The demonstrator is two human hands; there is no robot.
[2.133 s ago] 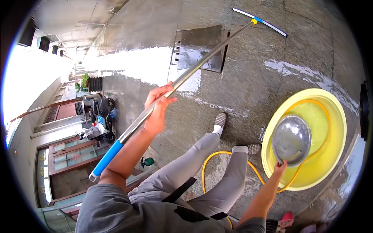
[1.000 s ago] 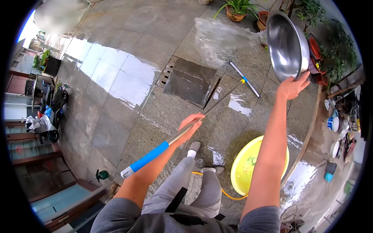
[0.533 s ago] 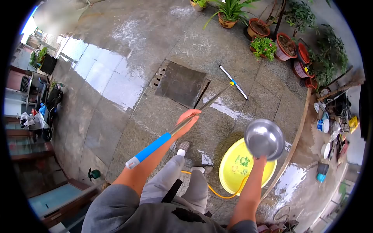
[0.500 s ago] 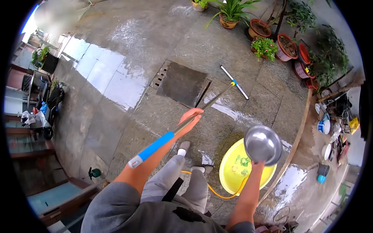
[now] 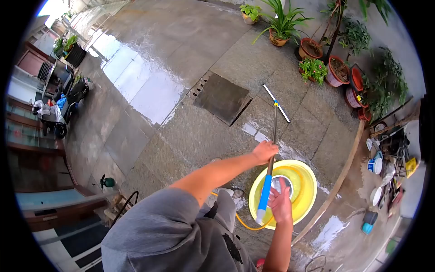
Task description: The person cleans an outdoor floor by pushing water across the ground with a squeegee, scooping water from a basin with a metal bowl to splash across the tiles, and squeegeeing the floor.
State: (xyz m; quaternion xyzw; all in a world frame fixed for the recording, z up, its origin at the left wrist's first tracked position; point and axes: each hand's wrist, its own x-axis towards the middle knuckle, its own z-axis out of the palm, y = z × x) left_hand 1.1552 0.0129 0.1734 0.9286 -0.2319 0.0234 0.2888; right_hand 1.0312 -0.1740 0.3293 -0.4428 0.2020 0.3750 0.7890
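My left hand [image 5: 265,152] is wrapped round the metal pole of a squeegee [image 5: 273,131], whose blade [image 5: 276,103] rests on the wet paving. The pole's blue grip [image 5: 265,195] slants down over a yellow tub [image 5: 308,188]. Close beside that grip is my right hand [image 5: 282,201], its fingers spread and holding nothing. Behind the grip and my right hand, a metal basin [image 5: 286,180] lies in the tub, partly hidden. A yellow hose [image 5: 244,223] loops over the tub's edge and along the ground.
A square drain cover [image 5: 221,98] is set in the paving. Potted plants [image 5: 313,69] line the wall at the upper right. Buckets and basins [image 5: 374,165] stand beyond a low edge at the right. A scooter [image 5: 68,106] is parked at the left.
My right hand has let go of the metal basin, which now lies in the tub. My left hand has brought the pole rightward, and its blue grip is now over the tub beside my right hand.
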